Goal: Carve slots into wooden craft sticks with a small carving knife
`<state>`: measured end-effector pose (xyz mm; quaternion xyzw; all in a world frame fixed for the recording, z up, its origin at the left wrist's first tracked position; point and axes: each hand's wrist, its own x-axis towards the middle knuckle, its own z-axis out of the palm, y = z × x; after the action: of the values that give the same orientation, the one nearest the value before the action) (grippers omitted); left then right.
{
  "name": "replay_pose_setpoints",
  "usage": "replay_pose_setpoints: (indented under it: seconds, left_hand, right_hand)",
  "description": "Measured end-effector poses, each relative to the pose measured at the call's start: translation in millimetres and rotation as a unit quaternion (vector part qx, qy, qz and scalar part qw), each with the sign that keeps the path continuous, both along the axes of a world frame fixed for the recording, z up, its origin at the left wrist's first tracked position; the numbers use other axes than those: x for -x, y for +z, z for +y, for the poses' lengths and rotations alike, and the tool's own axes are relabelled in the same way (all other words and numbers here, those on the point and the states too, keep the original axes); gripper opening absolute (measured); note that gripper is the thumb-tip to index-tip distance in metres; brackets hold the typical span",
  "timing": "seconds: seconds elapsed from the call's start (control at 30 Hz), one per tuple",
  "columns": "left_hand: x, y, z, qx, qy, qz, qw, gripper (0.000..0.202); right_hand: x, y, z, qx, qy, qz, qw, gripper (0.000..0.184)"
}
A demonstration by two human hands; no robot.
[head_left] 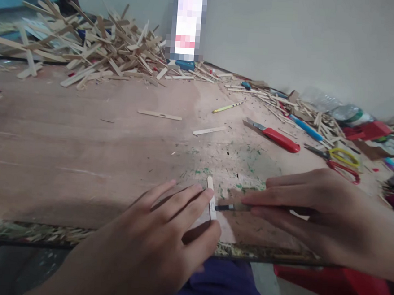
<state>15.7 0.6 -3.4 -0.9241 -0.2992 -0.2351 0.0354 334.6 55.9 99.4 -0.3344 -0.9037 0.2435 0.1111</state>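
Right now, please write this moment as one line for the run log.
left hand: touches wooden stick | right hand: holds dark-tipped tool at stick | nearby: red-handled knife, scissors

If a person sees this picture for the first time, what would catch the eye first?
Probably the big heap of wooden sticks at the back left of the table. Next might be the red-handled knife, right of centre. Near the front edge, the left hand holds a single stick, and the right hand points a dark-tipped tool at its side.
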Motion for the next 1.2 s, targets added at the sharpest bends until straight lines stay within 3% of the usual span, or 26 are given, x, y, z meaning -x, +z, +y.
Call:
replay_pose_setpoints:
  seconds: [0.33,0.5,0.6,0.73,1.03,1.2]
  left_hand:
    - [1,-1.2,-1,-0.011,-0.006,0.011,1.000,0.049]
    - [1,-8.5,-1,-0.010,-0.006,-0.009,1.000,0.053]
    - [3,-10.6,-2,-0.002,-0.017,-0.028,0.999,0.048]
    - [4,-7.6,-2,0.000,-0.029,-0.036,0.999,0.041]
    - [1,-0.6,-1,0.002,-0.022,0.005,1.000,0.040]
    - [1,-1.5,1,-0.006,-0.028,0.008,1.000,0.030]
  right_hand:
    - [-5,-5.7,2,-0.009,0.020,0.007,1.000,0.027]
    - [0,1.0,5,-0.007,0.053,-0.007,0.999,0.032]
    - [7,9.4,4,-0.039,0.062,-0.052,0.996,0.037]
    - [12,14.2,5,-0.062,0.069,-0.116,0.989,0.029]
    - [23,14.7,20,-0.118,0.173,-0.142,0.967,0.041]
    - [20,13.4,15,-0.157,0.164,-0.132,0.965,0.042]
